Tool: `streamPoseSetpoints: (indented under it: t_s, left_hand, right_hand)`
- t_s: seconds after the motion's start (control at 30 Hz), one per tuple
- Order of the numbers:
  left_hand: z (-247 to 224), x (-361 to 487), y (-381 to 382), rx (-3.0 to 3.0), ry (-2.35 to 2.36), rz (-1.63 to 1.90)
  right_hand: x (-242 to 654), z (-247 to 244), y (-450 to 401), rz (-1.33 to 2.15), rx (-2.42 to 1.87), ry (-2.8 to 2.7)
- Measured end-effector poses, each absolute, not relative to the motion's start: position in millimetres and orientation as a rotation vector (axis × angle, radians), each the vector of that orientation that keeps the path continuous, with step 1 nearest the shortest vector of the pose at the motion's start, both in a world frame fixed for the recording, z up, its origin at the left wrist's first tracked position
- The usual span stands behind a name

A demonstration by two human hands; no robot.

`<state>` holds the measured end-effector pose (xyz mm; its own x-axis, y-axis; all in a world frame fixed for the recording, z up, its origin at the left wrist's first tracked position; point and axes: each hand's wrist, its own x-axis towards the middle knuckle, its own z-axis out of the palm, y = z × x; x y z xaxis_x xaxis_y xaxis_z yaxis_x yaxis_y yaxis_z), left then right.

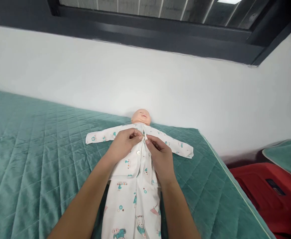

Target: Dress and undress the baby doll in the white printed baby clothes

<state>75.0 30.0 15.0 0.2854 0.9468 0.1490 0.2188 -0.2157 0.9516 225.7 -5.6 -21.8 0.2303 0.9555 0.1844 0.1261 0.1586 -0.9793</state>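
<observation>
A doll (141, 116) lies on its back, head near the wall, dressed in a white printed jacket (127, 164) with its sleeves spread out to both sides. White printed trousers (132, 205) cover its lower part. Pinched fingers of my left hand (125, 143) hold one front edge of the jacket at the upper chest. Close beside it, my right hand (160, 152) pinches the other front edge. The fingertips of both hands nearly meet. Below them the jacket front hangs slightly apart, with a round snap visible on the left side.
The doll rests on a green quilted cover (48, 149) against a white wall (98, 83). A dark window frame (135, 33) runs above. Beyond the cover's right edge stands a red plastic object (267, 196) with green cloth (287, 156) beside it.
</observation>
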Motion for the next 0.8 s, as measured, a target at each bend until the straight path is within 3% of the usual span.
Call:
streamPoseSetpoints:
  t_s: [0.8]
  left_hand:
    - [-2, 70, 40, 1.689, 0.979, 1.031]
  right_hand:
    - [216, -12, -6, 0.765, -1.465, -1.447]
